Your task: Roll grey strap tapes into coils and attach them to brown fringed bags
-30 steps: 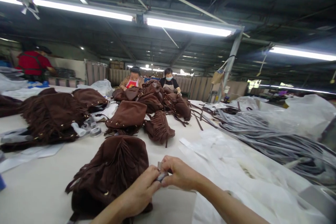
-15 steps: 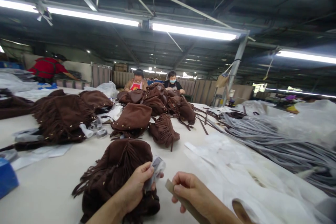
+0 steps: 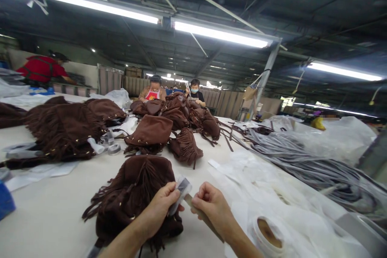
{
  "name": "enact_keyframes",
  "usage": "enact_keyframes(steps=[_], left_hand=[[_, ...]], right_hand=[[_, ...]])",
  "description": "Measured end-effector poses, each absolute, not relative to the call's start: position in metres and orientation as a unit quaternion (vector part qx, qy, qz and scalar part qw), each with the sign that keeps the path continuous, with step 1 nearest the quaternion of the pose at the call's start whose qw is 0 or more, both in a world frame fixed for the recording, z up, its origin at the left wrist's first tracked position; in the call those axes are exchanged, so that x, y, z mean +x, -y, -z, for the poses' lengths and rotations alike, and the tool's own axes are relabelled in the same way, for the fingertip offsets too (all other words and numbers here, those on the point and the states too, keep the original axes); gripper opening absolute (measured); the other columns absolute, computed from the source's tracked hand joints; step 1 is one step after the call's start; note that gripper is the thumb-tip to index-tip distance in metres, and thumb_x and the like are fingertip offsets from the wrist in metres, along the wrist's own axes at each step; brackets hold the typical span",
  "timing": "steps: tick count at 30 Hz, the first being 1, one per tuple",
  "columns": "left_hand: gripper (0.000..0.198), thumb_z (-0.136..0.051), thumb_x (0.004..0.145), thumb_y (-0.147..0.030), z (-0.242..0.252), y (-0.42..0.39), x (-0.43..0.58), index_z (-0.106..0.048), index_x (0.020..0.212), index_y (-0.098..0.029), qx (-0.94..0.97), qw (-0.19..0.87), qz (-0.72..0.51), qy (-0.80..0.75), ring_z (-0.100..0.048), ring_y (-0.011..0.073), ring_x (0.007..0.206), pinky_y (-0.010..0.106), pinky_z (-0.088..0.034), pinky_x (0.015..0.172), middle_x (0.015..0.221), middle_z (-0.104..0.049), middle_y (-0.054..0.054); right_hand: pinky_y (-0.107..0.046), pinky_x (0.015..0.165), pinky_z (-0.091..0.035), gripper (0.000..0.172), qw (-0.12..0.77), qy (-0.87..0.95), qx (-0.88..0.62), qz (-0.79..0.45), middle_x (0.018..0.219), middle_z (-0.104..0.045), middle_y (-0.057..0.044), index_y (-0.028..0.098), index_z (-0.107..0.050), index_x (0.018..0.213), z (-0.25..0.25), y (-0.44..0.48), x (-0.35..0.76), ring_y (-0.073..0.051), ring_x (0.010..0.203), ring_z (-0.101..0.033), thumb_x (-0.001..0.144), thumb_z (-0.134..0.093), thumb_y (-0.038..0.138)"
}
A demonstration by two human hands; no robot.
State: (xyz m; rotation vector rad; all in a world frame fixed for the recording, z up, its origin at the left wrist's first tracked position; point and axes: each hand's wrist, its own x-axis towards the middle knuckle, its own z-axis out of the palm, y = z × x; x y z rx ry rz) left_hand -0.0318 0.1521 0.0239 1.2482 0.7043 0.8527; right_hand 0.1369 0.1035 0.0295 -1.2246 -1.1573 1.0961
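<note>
My left hand (image 3: 165, 201) is closed on a small grey piece wrapped in translucent film (image 3: 184, 187); its exact kind is unclear. Between the thumb and fingers of my right hand (image 3: 211, 201) is a flat grey-brown strip (image 3: 203, 217), its upper end close by the wrapped piece. Whether the two touch, I cannot tell. Just behind and below my left hand lies a dark brown fringed bag (image 3: 133, 189) with gold-coloured eyelets, partly hidden by my forearm.
More brown bags (image 3: 149, 131) are heaped across the white table (image 3: 54, 209). White sheets (image 3: 256, 185), a tape roll (image 3: 269, 234) and bundled grey strips (image 3: 302, 161) lie on the right. A blue object (image 3: 6, 201) is at left. Two people sit opposite; another bends at far left.
My two hands have come closer together, bringing the strip's end up to the film-wrapped piece. The view has shifted slightly, showing more of the tape roll.
</note>
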Motion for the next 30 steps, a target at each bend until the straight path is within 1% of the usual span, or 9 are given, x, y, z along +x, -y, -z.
enact_keyframes(steps=[5,12,16,18,21,24,25,27,30], left_hand=[[0.052,-0.074,0.065,-0.058,-0.021,-0.155,-0.034,-0.057,0.089,-0.015,0.501,0.720,-0.382,-0.291,-0.053,0.0091,0.059,0.018,-0.030,0.049,0.078,-0.059,0.000],[0.051,-0.072,0.068,-0.057,-0.024,-0.153,-0.036,-0.060,0.092,-0.014,0.548,0.698,-0.361,-0.286,-0.052,0.0092,0.058,0.018,-0.030,0.048,0.073,-0.055,-0.001],[0.050,-0.070,0.069,-0.059,-0.025,-0.150,-0.035,-0.062,0.088,-0.013,0.578,0.669,-0.362,-0.295,-0.051,0.0102,0.060,0.020,-0.038,0.054,0.072,-0.056,-0.001],[0.050,-0.070,0.068,-0.060,-0.025,-0.149,-0.034,-0.062,0.085,-0.014,0.579,0.663,-0.373,-0.295,-0.050,0.0109,0.062,0.022,-0.042,0.059,0.075,-0.057,0.000],[0.051,-0.070,0.067,-0.062,-0.025,-0.150,-0.033,-0.061,0.084,-0.014,0.579,0.657,-0.383,-0.294,-0.050,0.0120,0.063,0.022,-0.042,0.059,0.075,-0.057,0.001],[0.050,-0.068,0.069,-0.061,-0.024,-0.151,-0.032,-0.060,0.084,-0.014,0.589,0.645,-0.386,-0.297,-0.052,0.0129,0.064,0.022,-0.039,0.057,0.075,-0.056,0.001],[0.048,-0.067,0.070,-0.060,-0.024,-0.151,-0.032,-0.060,0.084,-0.014,0.598,0.638,-0.384,-0.295,-0.053,0.0133,0.065,0.022,-0.039,0.058,0.076,-0.056,0.002],[0.043,-0.066,0.072,-0.056,-0.026,-0.149,-0.032,-0.061,0.082,-0.014,0.622,0.624,-0.379,-0.283,-0.054,0.0142,0.069,0.023,-0.042,0.061,0.081,-0.057,0.003],[0.035,-0.063,0.075,-0.049,-0.027,-0.147,-0.032,-0.062,0.081,-0.015,0.648,0.606,-0.373,-0.270,-0.053,0.0146,0.072,0.024,-0.045,0.066,0.085,-0.055,0.004]], right_hand=[[-0.018,0.039,-0.037,0.032,0.545,0.496,-0.523,-0.429,0.053,-0.059,0.006,0.022,-0.042,0.068,-0.031,-0.096,0.135,-0.012,0.049,-0.058,0.066,-0.072,0.034],[-0.020,0.039,-0.035,0.027,0.561,0.493,-0.559,-0.361,0.047,-0.058,0.008,0.023,-0.042,0.063,-0.032,-0.117,0.126,-0.010,0.039,-0.049,0.064,-0.068,0.030],[-0.019,0.037,-0.029,0.023,0.568,0.485,-0.569,-0.344,0.042,-0.056,0.007,0.022,-0.044,0.060,-0.030,-0.126,0.121,-0.010,0.039,-0.047,0.064,-0.066,0.024],[-0.019,0.038,-0.031,0.022,0.569,0.477,-0.563,-0.362,0.042,-0.055,0.007,0.022,-0.045,0.060,-0.030,-0.124,0.118,-0.010,0.039,-0.048,0.063,-0.066,0.024],[-0.022,0.050,-0.044,0.015,0.562,0.477,-0.526,-0.425,0.054,-0.062,0.004,0.019,-0.055,0.068,-0.032,-0.115,0.115,-0.012,0.050,-0.058,0.062,-0.067,0.025],[-0.026,0.068,-0.051,0.024,0.545,0.477,-0.482,-0.493,0.068,-0.067,0.001,0.016,-0.064,0.083,-0.030,-0.104,0.115,-0.014,0.064,-0.065,0.061,-0.070,0.024],[-0.027,0.067,-0.052,0.025,0.541,0.471,-0.487,-0.498,0.070,-0.066,0.001,0.016,-0.065,0.084,-0.028,-0.102,0.115,-0.015,0.064,-0.065,0.062,-0.071,0.027],[-0.026,0.054,-0.052,0.027,0.531,0.460,-0.522,-0.484,0.070,-0.065,0.001,0.017,-0.064,0.084,-0.022,-0.103,0.117,-0.015,0.060,-0.063,0.063,-0.070,0.033],[-0.019,0.034,-0.039,0.027,0.520,0.464,-0.564,-0.445,0.062,-0.063,0.001,0.018,-0.058,0.082,-0.015,-0.108,0.121,-0.016,0.053,-0.060,0.063,-0.068,0.034]])
